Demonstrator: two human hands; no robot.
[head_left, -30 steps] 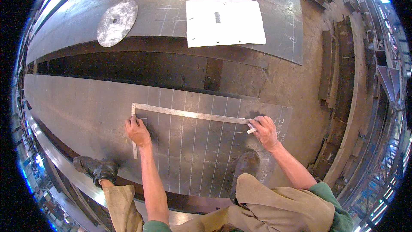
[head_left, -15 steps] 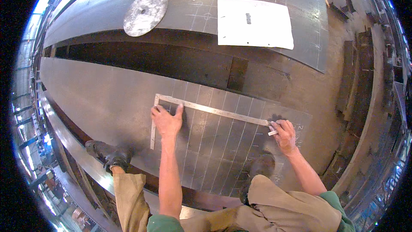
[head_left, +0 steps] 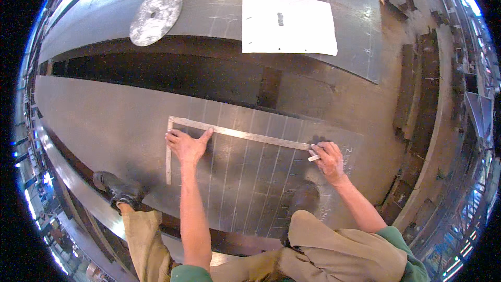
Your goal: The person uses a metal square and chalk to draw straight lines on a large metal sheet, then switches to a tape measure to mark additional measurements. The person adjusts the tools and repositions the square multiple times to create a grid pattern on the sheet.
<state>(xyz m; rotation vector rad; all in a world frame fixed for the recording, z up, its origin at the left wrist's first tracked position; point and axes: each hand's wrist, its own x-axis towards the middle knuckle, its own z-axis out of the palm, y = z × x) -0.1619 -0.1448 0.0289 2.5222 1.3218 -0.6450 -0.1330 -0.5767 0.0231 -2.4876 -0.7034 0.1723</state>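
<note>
The right hand (head_left: pixel 329 161) pinches chalk (head_left: pixel 313 158) at one end of a metal square (head_left: pixel 241 134) on the plate (head_left: pixel 104 117); the left hand (head_left: pixel 188 147), thumb spread wide, rests near its corner. White lines (head_left: pixel 243 172) already cross the plate (none shows left of the square). Beyond lie paper (head_left: pixel 308 26) and a disc (head_left: pixel 156 18).

And here gleams the pale silver square (head_left: pixel 240 134), a grey plate (head_left: pixel 224 172) ruled with white stripes beneath it, a white stick (head_left: pixel 313 158) by its right end, a dark-marked white sheet (head_left: pixel 292 28) and mottled grey-white disc (head_left: pixel 147 28) beyond it, tan trousers (head_left: pixel 339 245) on its near side!
</note>
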